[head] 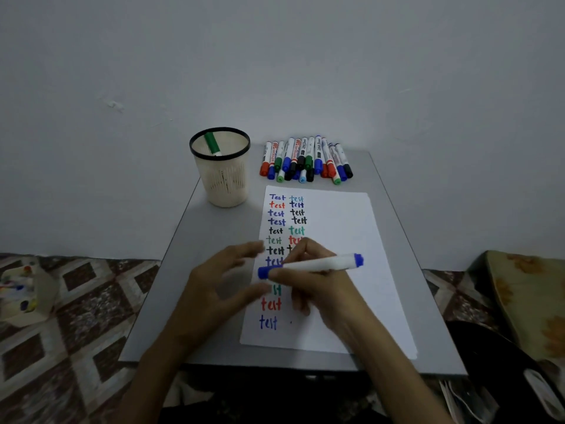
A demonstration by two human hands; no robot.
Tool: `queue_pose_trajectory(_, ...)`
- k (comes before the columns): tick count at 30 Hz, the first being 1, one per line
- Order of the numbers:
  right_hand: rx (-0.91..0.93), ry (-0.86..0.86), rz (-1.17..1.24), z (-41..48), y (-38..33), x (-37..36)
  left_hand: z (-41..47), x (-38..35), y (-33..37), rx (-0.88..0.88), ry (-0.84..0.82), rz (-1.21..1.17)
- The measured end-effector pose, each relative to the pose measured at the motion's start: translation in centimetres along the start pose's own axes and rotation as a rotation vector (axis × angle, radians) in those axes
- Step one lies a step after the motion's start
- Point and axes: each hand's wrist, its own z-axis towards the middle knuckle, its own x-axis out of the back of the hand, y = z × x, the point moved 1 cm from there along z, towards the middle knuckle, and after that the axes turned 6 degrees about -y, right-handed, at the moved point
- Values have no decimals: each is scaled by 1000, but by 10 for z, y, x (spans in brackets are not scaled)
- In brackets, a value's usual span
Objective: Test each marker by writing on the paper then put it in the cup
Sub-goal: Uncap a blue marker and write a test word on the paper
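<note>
R hand (315, 283) sits low over the paper (351, 240), forearm coming in from lower right. Its grip is closed round the blue marker (324, 264), thumb + fingers wrapped on the white barrel. Marker lies approx. level, one blue end pointing left. L hand (214, 283) is just beside that end, fingers spread, grip open, holding nothing; it's blurred, so can't tell if it touches the marker. Cup (224, 179) stands far left on the tabletop (189, 270) w/ a green marker (212, 143) inside; other markers (305, 160) lie in a row to its right.
</note>
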Motion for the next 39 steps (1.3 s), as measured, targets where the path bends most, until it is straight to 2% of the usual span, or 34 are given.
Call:
queue_pose_trajectory(2, 19, -14, 0, -4, 5, -10, -2, -3, 0, -106, -63, 97)
queue_pose_trajectory(4, 42, 6, 28, -7, 7, -20, -5, -4, -2, -161, -50, 190)
queue_pose_trajectory(7, 147, 195, 28, -10, 11, -20, -6, -3, -3, -163, -65, 241)
queue_pose_trajectory(9, 179, 248, 45, -12, 13, -20, -6, -6, -2, -152, -131, 232)
queue_pose_trajectory(17, 93, 166, 153, -14, 11, -22, -3, -17, 8, -111, -236, 84)
queue_pose_trajectory(21, 111, 65, 205, -18, 3, -15, 0, -15, 15, -210, -171, 65)
queue_pose_trajectory(25, 144, 7, 157, -22, -7, -11, 0, -20, 20, -218, -108, -25)
queue_pose_trajectory(35, 130, -7, 70, -27, -20, -4, -1, -26, 22, -125, -10, -125)
queue_pose_trajectory(39, 138, 8, 47, -23, -24, 1, 7, -23, 25, -174, -11, -54)
